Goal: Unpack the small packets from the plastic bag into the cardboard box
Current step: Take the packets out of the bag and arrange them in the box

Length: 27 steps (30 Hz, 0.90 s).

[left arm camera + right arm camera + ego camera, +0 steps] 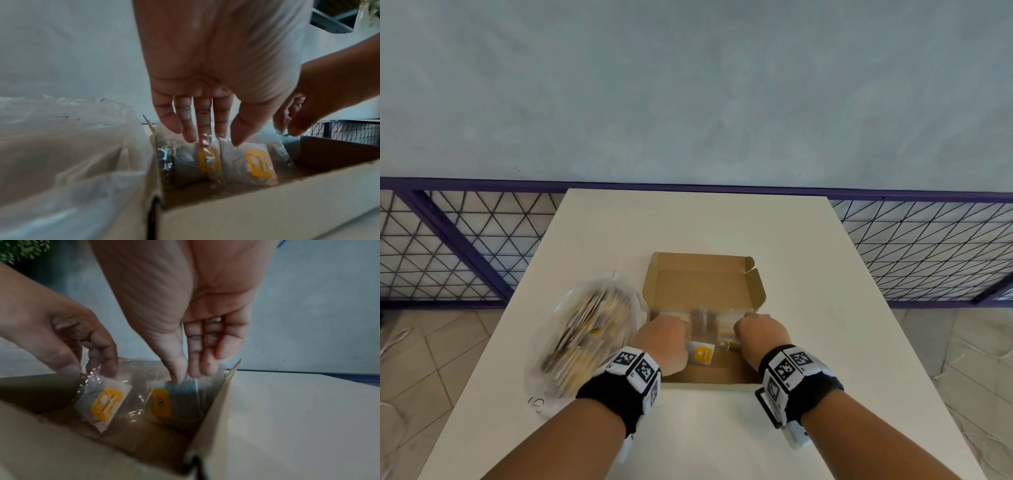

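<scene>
An open cardboard box [702, 274] lies mid-table with its lid folded back. Small clear-wrapped packets with yellow labels [701, 354] lie inside it. Both hands reach into the box. In the right wrist view my left hand [90, 369] pinches the clear top edge of one packet [104, 404], which stands tilted on the box floor. My right hand [185, 374] pinches the top of another packet [160, 404] by the right wall [213, 410]. The left wrist view shows the left hand [213, 139] over two packets [259, 164]. A clear plastic bag [585, 329], full of several packets, lies left of the box.
The white table [808, 274] stands against a purple metal railing with wire mesh [465, 240]. The bag [61, 154] bulges against the box's left wall [156, 170]. Tiled floor shows on both sides of the table.
</scene>
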{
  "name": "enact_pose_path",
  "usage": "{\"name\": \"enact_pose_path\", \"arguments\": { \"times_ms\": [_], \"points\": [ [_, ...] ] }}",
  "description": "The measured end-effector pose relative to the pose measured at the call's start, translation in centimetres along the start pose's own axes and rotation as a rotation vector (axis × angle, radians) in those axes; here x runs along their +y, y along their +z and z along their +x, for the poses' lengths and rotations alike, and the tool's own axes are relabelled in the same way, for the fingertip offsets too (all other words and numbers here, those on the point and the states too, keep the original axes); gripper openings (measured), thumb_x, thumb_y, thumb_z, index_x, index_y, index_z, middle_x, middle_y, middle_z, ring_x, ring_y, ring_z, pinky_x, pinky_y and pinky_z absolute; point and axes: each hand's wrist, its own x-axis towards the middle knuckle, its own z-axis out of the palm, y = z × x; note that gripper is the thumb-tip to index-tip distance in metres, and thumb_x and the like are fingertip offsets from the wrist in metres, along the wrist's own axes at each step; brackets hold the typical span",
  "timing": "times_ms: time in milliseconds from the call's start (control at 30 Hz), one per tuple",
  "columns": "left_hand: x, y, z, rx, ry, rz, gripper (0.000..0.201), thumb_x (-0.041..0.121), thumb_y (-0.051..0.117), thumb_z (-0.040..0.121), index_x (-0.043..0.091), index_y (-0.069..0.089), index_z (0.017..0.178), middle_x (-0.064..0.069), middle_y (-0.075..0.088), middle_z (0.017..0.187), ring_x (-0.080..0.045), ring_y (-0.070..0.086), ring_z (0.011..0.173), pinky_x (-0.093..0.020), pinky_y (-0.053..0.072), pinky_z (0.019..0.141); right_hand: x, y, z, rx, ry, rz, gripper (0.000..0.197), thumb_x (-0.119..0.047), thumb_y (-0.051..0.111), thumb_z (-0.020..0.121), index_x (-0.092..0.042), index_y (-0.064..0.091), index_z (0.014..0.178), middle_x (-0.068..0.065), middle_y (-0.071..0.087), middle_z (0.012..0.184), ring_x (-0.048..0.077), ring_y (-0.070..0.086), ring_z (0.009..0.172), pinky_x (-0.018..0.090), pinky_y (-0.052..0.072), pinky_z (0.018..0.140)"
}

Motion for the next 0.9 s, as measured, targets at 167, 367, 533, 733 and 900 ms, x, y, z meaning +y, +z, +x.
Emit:
{"name": "enact_pose_path", "arguments": {
  "times_ms": [167,367,533,733,900],
  "points": [
    [1.3,1.1,0.4,-0.003,0.03,-0.016,0.022,0.02,0.052,0.091,0.02,0.061,0.111,0.0,0.063,0.114,-0.02,0.059,0.105,-0.031,0.05,0.09,-0.2,0.2,-0.6,0.014,-0.014,-0.007,0.026,-0.006,0.045,0.091,-0.003,0.058,0.114,0.015,0.056,0.12,0.031,0.056,0.109,0.037,0.049,0.092],
    [0.4,0.3,-0.1,0.085,-0.034,-0.399,0.027,0.009,0.049,0.086,0.026,0.052,0.065,0.006,0.057,0.079,-0.014,0.057,0.082,-0.018,0.04,0.068,0.7,0.4,-0.6,0.049,0.018,0.067,0.029,0.001,0.043,0.088,-0.007,0.059,0.11,0.012,0.055,0.119,0.03,0.055,0.111,0.035,0.047,0.091],
    [-1.1,-0.1,-1.6,0.278,-0.231,-0.951,0.019,0.0,0.052,0.088,0.018,0.055,0.081,0.007,0.062,0.08,-0.013,0.059,0.079,-0.018,0.045,0.068,0.7,0.7,-0.5,0.136,0.006,0.109,0.032,0.002,0.043,0.086,-0.01,0.054,0.114,0.01,0.053,0.119,0.029,0.05,0.112,0.035,0.046,0.089],
    [-1.2,0.1,-2.3,0.218,-0.33,-1.686,0.037,-0.021,0.047,0.084,0.014,0.052,0.094,-0.006,0.057,0.079,-0.017,0.057,0.077,-0.031,0.051,0.076,-0.8,0.0,-1.5,0.335,-0.029,0.509,0.02,-0.012,0.05,0.086,-0.013,0.05,0.106,0.001,0.054,0.098,0.022,0.055,0.088,0.026,0.042,0.072],
    [-0.3,0.2,-2.0,0.217,-0.257,-1.416,0.034,-0.017,0.053,0.08,0.017,0.057,0.085,-0.003,0.058,0.078,-0.018,0.058,0.078,-0.026,0.05,0.076,-2.8,-0.4,-1.6,0.3,-0.154,0.921,0.016,-0.01,0.058,0.083,-0.021,0.056,0.094,-0.004,0.056,0.081,0.012,0.054,0.071,0.013,0.042,0.065]
  ]
}}
